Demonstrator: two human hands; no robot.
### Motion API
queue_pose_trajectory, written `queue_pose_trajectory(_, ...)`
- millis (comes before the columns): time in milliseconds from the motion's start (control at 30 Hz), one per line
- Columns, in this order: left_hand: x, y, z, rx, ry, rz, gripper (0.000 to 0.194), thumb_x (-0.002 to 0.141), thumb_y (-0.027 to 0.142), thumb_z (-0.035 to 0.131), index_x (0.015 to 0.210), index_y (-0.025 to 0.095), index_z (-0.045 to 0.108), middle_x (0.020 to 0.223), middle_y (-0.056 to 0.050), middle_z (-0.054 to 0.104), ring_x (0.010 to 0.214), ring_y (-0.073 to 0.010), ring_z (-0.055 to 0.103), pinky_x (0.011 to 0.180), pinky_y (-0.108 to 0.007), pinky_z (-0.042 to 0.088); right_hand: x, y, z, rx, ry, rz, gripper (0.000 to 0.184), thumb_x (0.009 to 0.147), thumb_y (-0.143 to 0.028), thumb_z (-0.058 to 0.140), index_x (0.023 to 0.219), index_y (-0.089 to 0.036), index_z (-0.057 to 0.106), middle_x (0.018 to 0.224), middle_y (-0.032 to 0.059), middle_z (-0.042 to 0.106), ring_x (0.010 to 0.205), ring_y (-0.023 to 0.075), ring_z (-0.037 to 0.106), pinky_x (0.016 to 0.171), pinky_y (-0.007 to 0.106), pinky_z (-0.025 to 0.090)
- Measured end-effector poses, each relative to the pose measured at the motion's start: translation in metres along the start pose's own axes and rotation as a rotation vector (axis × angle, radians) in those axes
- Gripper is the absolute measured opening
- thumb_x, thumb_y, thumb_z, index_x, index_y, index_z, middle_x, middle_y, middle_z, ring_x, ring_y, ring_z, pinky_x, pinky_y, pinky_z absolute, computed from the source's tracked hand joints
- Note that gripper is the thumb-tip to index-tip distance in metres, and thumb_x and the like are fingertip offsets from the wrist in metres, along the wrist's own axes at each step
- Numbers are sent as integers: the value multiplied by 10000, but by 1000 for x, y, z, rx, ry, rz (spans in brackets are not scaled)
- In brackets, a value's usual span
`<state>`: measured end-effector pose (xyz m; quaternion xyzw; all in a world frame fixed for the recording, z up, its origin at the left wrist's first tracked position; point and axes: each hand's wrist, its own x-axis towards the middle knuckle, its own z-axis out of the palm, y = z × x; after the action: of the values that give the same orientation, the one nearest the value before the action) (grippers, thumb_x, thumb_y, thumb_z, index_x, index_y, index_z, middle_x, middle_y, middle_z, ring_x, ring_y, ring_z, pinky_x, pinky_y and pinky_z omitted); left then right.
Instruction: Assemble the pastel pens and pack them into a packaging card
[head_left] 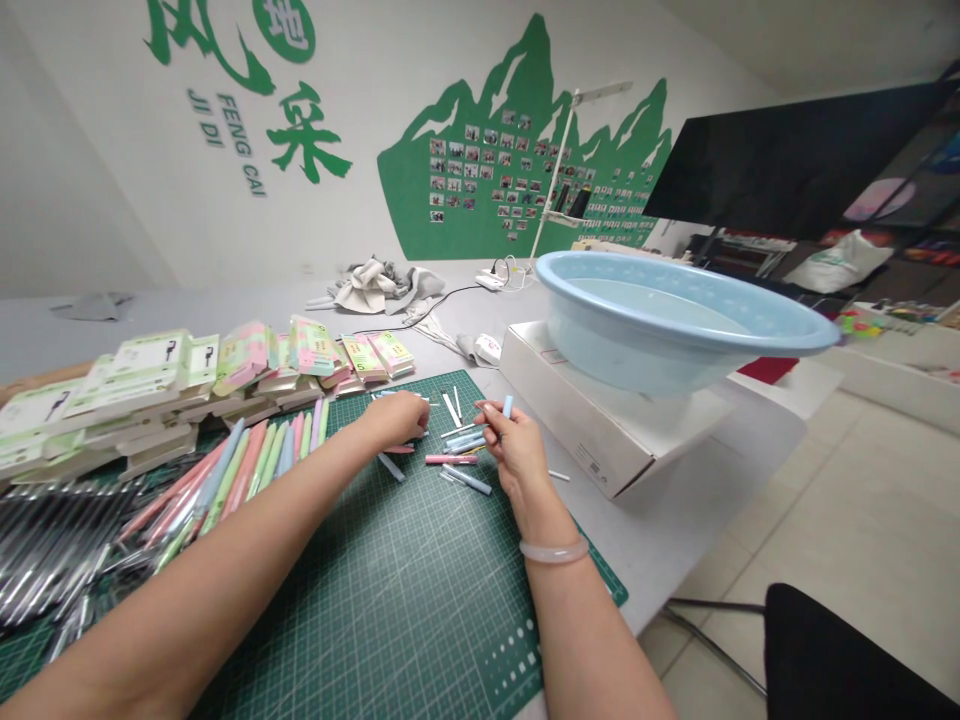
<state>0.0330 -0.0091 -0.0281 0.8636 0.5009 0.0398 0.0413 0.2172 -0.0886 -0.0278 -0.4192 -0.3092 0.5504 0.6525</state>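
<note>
A light-blue pen piece (pixel 508 407), up in the right hand (pixel 519 450)!
Fingers nearly together on it, the piece poking out at twelve o'clock; loose pen parts (pixel 465 441) lie at nine. Left hand (pixel 400 420), fingers curled, low over the green mat (pixel 375 580) (gripping anything? can't tell).

The cutting mat (pixel 360 600) is coloured dark green and ruled with a pale grid. Pen parts (pixel 466 480) are tinted light blue and pink; the row of pens (pixel 238 470) is coloured pink, green, blue and lilac. The basin (pixel 630 352) is tinted pale blue.
</note>
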Motion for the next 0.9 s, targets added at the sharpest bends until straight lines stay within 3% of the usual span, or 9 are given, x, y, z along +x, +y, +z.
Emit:
queue_pose_trajectory(67, -4, 8, -4, -18, 16, 30, 134, 692, 229, 616, 795, 261, 696, 813, -25, 685, 751, -191, 609, 635, -251, 411, 0, -1, -1, 9, 11, -8, 262, 595, -299, 709, 785, -125, 660, 589, 2, 592, 409, 43, 362, 356, 162, 149)
queue_pose_trajectory(200, -7, 35, -1, -173, 2, 272, 166, 718, 227, 600, 830, 277, 713, 831, 5, 680, 771, -161, 600, 682, -225, 409, 2, 0, -3, 28, 36, -11, 265, 570, -281, 716, 779, -129, 654, 591, -3, 585, 410, 45, 365, 357, 167, 151)
queue_pose_trajectory(267, -8, 39, 3, -221, -1, 331, 174, 720, 219, 595, 830, 266, 721, 830, -4, 671, 760, -161, 595, 672, -226, 408, 3, 1, -4, 37, 46, -14, 266, 569, -279, 714, 780, -130, 652, 591, -6, 579, 409, 44, 363, 357, 166, 150)
queue_pose_trajectory(533, -10, -1, 5, -142, 36, 148, 159, 700, 203, 606, 781, 277, 720, 782, -1, 659, 740, -171, 585, 663, -246, 394, 3, 2, -3, 50, 49, -16, 249, 581, -272, 713, 774, -134, 639, 577, -12, 567, 401, 42, 366, 356, 168, 137)
queue_pose_trajectory(700, -7, 0, 9, -120, 72, 72, 130, 694, 205, 610, 768, 252, 706, 791, -14, 653, 766, -179, 581, 672, -251, 399, 3, 3, -3, 42, 48, -19, 241, 590, -277, 700, 774, -133, 640, 585, -9, 570, 407, 43, 365, 355, 166, 139)
queue_pose_trajectory(900, -5, 4, 13, -136, 53, 96, 210, 687, 133, 554, 767, 254, 706, 810, -7, 653, 763, -158, 577, 694, -233, 413, 1, 2, -1, 41, 59, -7, 244, 585, -274, 707, 773, -133, 641, 588, -8, 572, 416, 46, 374, 357, 163, 155)
